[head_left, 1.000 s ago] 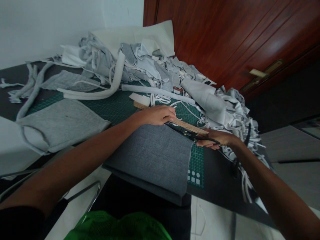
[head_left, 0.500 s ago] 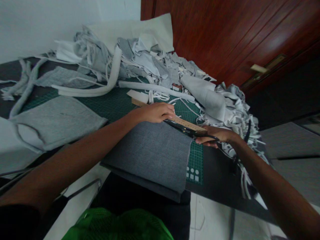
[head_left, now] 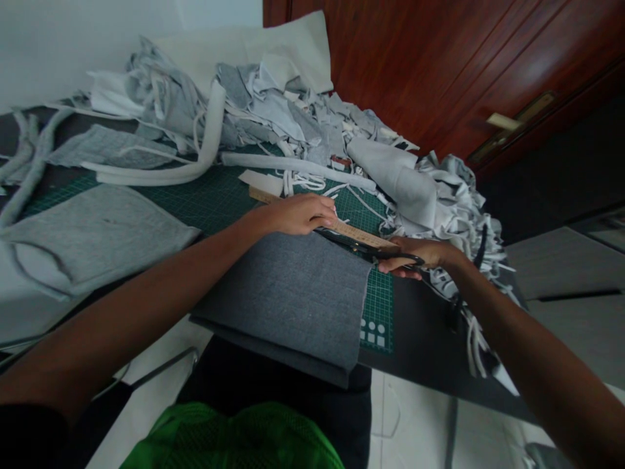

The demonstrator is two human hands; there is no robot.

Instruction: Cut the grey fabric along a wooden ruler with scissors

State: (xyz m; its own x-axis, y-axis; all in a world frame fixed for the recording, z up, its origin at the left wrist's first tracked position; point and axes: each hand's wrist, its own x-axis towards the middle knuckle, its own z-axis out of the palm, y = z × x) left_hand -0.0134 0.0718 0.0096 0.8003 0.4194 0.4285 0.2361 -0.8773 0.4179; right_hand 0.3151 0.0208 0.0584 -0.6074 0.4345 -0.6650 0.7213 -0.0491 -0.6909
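Note:
Dark grey fabric [head_left: 293, 293] lies folded over the table's front edge, partly on a green cutting mat [head_left: 381, 299]. A wooden ruler [head_left: 361, 234] runs slantwise along the fabric's far edge. My left hand [head_left: 305, 213] is closed over the ruler's middle, its fingertips at the fabric's far edge. In my right hand [head_left: 415, 256] are black scissors [head_left: 359, 247], held by the handles with the blades pointing left along the ruler. The blade tips are close to my left fingers, and whether the blades are parted is too small to tell.
Grey and white fabric scraps [head_left: 312, 124] are heaped along the back and right of the table. Light grey fabric [head_left: 102, 228] lies at the left, with rolled strips [head_left: 212, 130] behind it. A wooden door [head_left: 415, 65] with a handle stands behind. Chair tubing shows at lower left.
The whole view has shifted slightly, so most things appear a little further left and up. Both hands keep their holds, with the scissors still beside the ruler.

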